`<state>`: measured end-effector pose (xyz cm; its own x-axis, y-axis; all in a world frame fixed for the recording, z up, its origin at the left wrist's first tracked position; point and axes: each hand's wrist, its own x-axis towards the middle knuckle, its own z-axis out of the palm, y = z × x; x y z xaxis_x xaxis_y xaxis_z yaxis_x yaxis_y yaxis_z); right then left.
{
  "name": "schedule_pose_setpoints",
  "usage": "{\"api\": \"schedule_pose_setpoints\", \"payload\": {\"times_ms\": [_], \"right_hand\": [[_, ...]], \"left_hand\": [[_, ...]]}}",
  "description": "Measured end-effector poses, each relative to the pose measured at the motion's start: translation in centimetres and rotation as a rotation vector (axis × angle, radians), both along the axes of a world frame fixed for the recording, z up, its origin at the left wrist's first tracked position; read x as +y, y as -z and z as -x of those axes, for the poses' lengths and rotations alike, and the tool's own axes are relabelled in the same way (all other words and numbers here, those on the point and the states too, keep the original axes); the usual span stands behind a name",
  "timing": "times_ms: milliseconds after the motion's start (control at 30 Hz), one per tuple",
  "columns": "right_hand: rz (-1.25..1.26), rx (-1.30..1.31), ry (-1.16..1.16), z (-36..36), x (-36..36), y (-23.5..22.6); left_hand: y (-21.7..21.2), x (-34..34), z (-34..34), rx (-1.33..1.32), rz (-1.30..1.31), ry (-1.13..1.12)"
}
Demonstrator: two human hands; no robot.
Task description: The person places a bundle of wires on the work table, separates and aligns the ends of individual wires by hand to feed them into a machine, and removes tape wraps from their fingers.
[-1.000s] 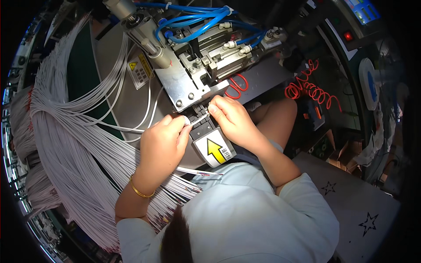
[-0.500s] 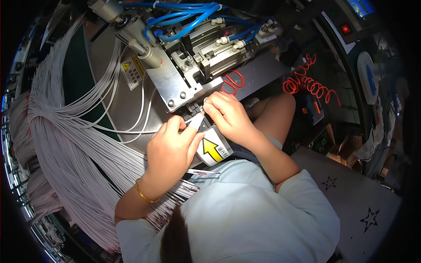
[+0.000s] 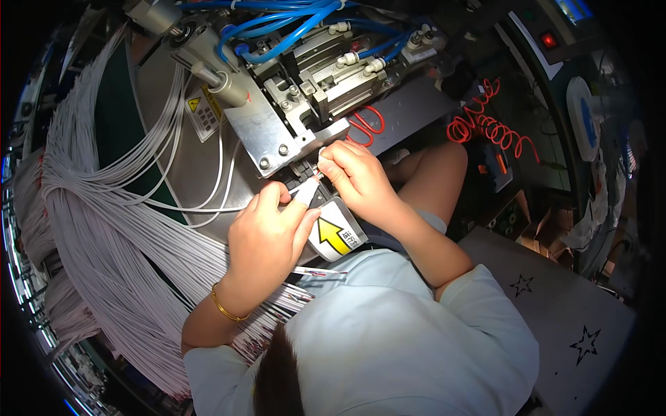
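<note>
Feeding wire end [image 3: 310, 184] into metal press [image 3: 277, 142] | left hand [image 3: 269, 232] has slid up-right since a second ago, grip pinching wire | right hand [image 3: 355, 177] pinched at slot | wire bundle [image 3: 104, 229] left, on surface

the left hand [image 3: 267, 232], with a thin gold bangle [image 3: 225, 306] at its wrist, pinches the end of a thin white wire [image 3: 208, 208] at the mouth of a grey metal machine with blue air hoses [image 3: 291, 104]. the right hand [image 3: 357, 177] pinches at the same spot, fingertips close to the left hand's. just below them lies a white label with a yellow arrow [image 3: 335, 236]. a large bundle of white wires [image 3: 104, 229] fans out to the left. a coiled red cable [image 3: 492, 132] hangs to the right.
</note>
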<state>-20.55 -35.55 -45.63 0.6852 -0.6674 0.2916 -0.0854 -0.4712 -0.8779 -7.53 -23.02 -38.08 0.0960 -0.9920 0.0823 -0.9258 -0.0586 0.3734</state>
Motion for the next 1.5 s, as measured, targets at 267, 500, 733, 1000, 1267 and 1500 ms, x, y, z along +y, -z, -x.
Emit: {"api": "schedule_pose_setpoints", "payload": {"times_ms": [267,500,733,1000,1267,1500], "right_hand": [[-0.022,-0.013,0.018,-0.2,0.1,0.1],[-0.035,0.001,-0.063,0.1,-0.1,0.4],[-0.353,-0.061,-0.066,0.5,0.4,1.1],[-0.581,-0.249,0.111,0.9,0.7,0.1],[0.174,-0.178,-0.136,0.1,1.3,-2.8],[0.091,-0.185,-0.135,-0.1,1.6,-2.8]], "left_hand": [[0.0,-0.1,-0.1,0.009,-0.003,0.017],[0.2,-0.6,-0.1,0.003,0.008,0.016],[-2.3,0.1,-2.2,0.327,-0.211,0.11],[-1.8,1.0,-3.1,0.502,-0.25,0.15],[-0.9,-0.2,-2.4,0.94,-0.162,-0.226],[-1.4,-0.3,-2.8,0.676,-0.092,-0.093]]}}
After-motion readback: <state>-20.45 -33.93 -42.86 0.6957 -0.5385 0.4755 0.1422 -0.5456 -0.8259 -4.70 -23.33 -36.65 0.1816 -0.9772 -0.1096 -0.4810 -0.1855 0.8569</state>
